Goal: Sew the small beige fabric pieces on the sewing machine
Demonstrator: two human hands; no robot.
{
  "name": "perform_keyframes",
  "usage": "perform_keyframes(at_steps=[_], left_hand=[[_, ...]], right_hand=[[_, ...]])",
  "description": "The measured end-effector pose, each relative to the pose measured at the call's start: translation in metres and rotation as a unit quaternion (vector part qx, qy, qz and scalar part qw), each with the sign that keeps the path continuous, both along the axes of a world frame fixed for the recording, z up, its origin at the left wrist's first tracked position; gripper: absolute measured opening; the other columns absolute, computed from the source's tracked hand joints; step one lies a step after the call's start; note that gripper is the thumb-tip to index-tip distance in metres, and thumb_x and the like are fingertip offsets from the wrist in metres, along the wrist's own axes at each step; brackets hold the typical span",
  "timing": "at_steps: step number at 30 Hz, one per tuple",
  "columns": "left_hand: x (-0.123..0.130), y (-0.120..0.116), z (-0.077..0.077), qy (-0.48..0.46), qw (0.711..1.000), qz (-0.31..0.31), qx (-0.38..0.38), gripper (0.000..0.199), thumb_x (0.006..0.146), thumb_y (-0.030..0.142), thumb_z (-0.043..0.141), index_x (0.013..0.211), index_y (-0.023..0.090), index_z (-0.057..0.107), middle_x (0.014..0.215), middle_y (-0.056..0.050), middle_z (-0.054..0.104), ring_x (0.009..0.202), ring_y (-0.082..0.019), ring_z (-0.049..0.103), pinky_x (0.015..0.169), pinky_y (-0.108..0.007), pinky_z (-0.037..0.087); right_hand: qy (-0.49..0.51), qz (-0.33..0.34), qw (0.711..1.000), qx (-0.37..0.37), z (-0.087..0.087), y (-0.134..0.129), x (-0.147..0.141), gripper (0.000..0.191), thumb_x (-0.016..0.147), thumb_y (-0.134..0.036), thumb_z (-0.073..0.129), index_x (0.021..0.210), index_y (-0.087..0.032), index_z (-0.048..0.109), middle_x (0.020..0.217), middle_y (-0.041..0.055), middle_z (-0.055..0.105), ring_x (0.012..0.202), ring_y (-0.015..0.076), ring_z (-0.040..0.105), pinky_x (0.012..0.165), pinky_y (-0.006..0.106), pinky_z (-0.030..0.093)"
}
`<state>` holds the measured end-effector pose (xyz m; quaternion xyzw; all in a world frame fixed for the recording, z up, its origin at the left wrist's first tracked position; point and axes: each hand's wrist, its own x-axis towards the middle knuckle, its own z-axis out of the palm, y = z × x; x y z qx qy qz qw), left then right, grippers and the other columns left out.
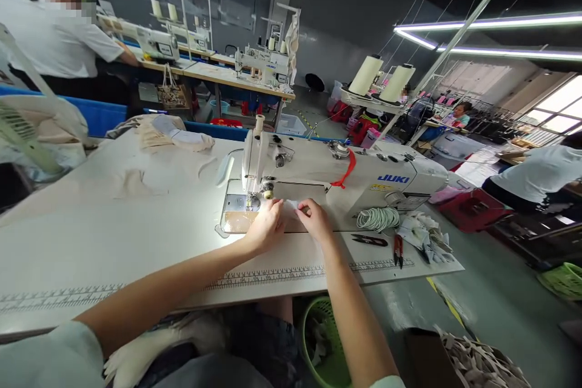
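Note:
Between my two hands is a small piece of white fabric [292, 206], pinched at both sides just right of the needle area. My left hand [267, 224] has its fingers closed on the fabric's left side, close to the presser foot [250, 201]. My right hand [313, 218] grips the other side between thumb and fingertips. Both hands are over the bed of a white sewing machine [313, 160] marked JUKI, with a red strip [349, 168] tied on its arm. Fingers partly cover the fabric.
Right of my hands lie a coil of pale green cord [378, 219], thread snips [370, 240], red-handled snips [398, 251] and a heap of fabric scraps [425, 236]. Cream fabric pieces [175, 133] lie at the back left. A green basket [321, 339] stands below the table edge.

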<state>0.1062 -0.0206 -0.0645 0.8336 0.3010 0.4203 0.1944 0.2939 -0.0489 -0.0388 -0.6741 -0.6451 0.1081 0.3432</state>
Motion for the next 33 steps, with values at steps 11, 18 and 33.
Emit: perform_keyframes(at_steps=[11,18,33], left_hand=[[0.003,-0.011,0.028,0.03,0.996,0.041,-0.075,0.014,0.097,0.028,0.041,0.085,0.021,0.046,0.085,-0.006,0.064,0.08,-0.022,0.061,0.076,-0.035,0.051],[-0.106,-0.005,0.035,0.096,0.976,0.09,-0.173,0.027,0.091,0.042,0.044,0.076,0.02,0.049,0.059,0.002,0.054,0.057,-0.016,0.051,0.055,-0.026,0.034],[-0.232,0.055,0.051,0.179,0.953,0.213,-0.117,0.023,0.085,0.034,0.046,0.088,0.019,0.063,0.101,-0.008,0.066,0.087,-0.022,0.062,0.076,-0.03,0.046]], right_hand=[[-0.033,0.027,0.999,-0.004,0.001,-0.004,0.005,0.008,0.093,-0.02,0.068,0.099,-0.016,0.066,0.091,0.0013,0.069,0.078,0.0152,0.065,0.072,0.029,0.053],[-0.118,0.023,0.992,0.037,0.001,-0.009,-0.01,0.008,0.087,-0.014,0.064,0.093,-0.019,0.065,0.096,0.0018,0.068,0.084,0.017,0.065,0.066,0.026,0.045],[-0.165,-0.023,0.959,0.231,-0.005,-0.006,0.003,0.023,0.092,-0.035,0.045,0.091,-0.021,0.063,0.094,0.0093,0.067,0.07,0.0203,0.061,0.056,0.031,0.041]])
